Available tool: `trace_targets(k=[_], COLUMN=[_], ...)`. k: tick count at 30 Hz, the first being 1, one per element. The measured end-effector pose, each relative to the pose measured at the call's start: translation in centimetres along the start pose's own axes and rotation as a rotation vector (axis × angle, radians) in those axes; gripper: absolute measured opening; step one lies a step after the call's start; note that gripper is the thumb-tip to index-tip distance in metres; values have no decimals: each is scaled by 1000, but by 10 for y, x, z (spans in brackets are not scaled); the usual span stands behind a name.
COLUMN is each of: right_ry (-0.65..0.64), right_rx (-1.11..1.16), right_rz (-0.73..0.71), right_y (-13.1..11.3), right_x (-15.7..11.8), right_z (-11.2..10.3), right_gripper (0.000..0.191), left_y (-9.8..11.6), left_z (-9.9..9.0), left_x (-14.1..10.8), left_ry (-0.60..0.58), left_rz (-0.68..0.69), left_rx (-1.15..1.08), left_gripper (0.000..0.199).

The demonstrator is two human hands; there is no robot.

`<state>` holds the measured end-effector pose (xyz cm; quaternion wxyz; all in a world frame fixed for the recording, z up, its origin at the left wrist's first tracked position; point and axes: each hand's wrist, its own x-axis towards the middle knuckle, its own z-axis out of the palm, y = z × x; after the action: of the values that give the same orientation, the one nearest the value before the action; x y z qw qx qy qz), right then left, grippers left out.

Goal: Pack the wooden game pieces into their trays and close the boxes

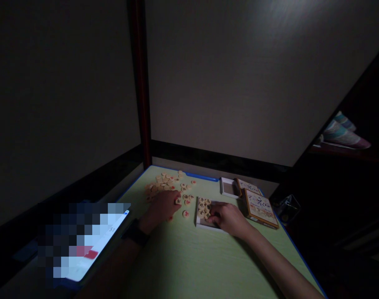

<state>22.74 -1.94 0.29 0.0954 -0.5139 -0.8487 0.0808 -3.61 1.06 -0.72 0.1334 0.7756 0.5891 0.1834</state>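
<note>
On the green table, my left hand (164, 204) pinches a round wooden piece (178, 201) with a dark character, beside a heap of similar pieces (164, 182). Loose pieces with red or dark characters, such as a red-marked one (185, 214), lie between my hands. My right hand (225, 215) reaches over a shallow white box tray (205, 226). Its fingers are bent down against the pieces (202, 205) lined up in rows in the tray's left part. Whether those fingers grip a piece is hidden.
A second white tray (229, 187) stands at the back, beside two printed box lids (261, 207) on the right. A lit screen (97, 245) is at the table's left. A dark wall panel rises behind, and patterned cloth (343, 131) lies on a shelf at right.
</note>
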Motion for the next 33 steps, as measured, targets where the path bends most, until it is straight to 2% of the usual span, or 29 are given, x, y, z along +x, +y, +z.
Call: trace_targets(k=[8, 14, 17, 19, 21, 23, 26, 29, 33], right_ry=[-18, -18, 29, 119, 206, 241, 246, 262, 294], right_rx=[20, 29, 79, 161, 289, 408, 494, 522, 594], right_rz=[13, 10, 13, -13, -112, -251, -381, -413, -389], right_y=[-2, 0, -1, -4, -10, -18, -28, -33, -30], right_x=[1, 1, -1, -2, -3, -4, -4, -3, -2], right_z=[-2, -2, -5, -6, -5, -2, 7, 14, 11], right_gripper=[6, 6, 4, 16, 34, 44, 40, 36, 32], left_y=[1, -2, 2, 8, 14, 20, 25, 27, 26], left_z=[6, 10, 8, 6, 4, 4, 6, 9, 9], left_x=[5, 7, 6, 3, -2, -7, -11, -12, -10], left_ry=[113, 106, 6, -109, -226, -320, -442, -497, -475], left_rz=[16, 7, 2, -6, 9, 46, 123, 150, 120], left_rx=[-333, -581, -796, -930, -1033, -1108, -1206, -1253, -1243], left_gripper=[32, 29, 30, 37, 44, 48, 49, 50, 51])
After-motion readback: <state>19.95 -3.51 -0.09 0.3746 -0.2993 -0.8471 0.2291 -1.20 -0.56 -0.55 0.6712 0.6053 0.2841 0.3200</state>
